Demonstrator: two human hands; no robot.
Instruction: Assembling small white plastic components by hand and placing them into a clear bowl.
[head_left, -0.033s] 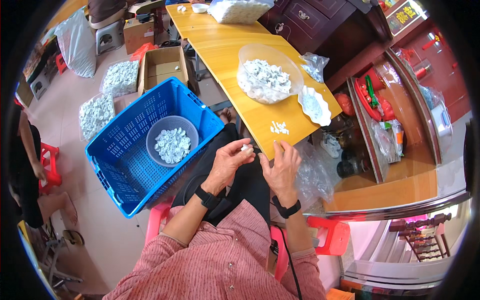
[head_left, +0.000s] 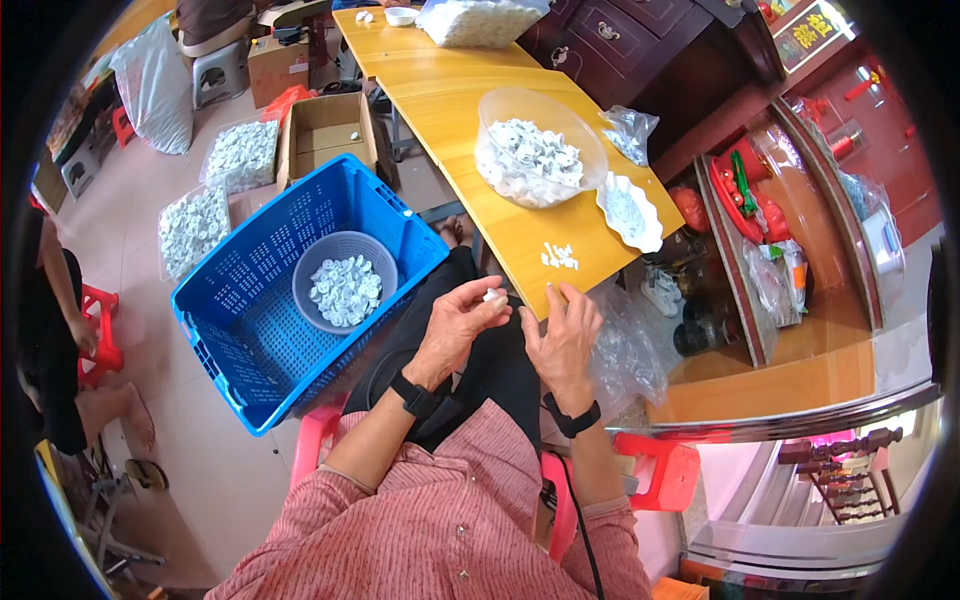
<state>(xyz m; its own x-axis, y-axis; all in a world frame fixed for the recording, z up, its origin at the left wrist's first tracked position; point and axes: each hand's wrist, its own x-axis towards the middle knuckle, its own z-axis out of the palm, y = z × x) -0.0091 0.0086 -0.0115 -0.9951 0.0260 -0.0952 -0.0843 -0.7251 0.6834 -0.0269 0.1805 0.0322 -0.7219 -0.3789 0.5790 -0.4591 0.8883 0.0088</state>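
- At left on the floor, a clear bag packed with pale, round plastic parts lies beside a large blue basket.
- Inside the basket, a grey bowl holds a heap of similar whitish parts with rounded rims.
- Right of the basket, over the lap, the person's left hand is pinched narrow, thumb against fingers, around one small white piece.
- That piece sits near the counter's corner. It looks pale and chunky; the fingers cover part of it, so its full shape cannot be told.
- On the counter, a wide clear bowl is filled with jumbled whitish parts; nearer the edge lie loose slim white bits.
- The right hand faces the left, thumb parted from fingers; whether a tiny bit sits at its fingertips cannot be told.
- The step in hand seems to be working on this single piece; the next move would call for a firm left pinch and a fine right-hand touch.
- Farther right on the counter, a white scalloped dish holds something pale bluish.
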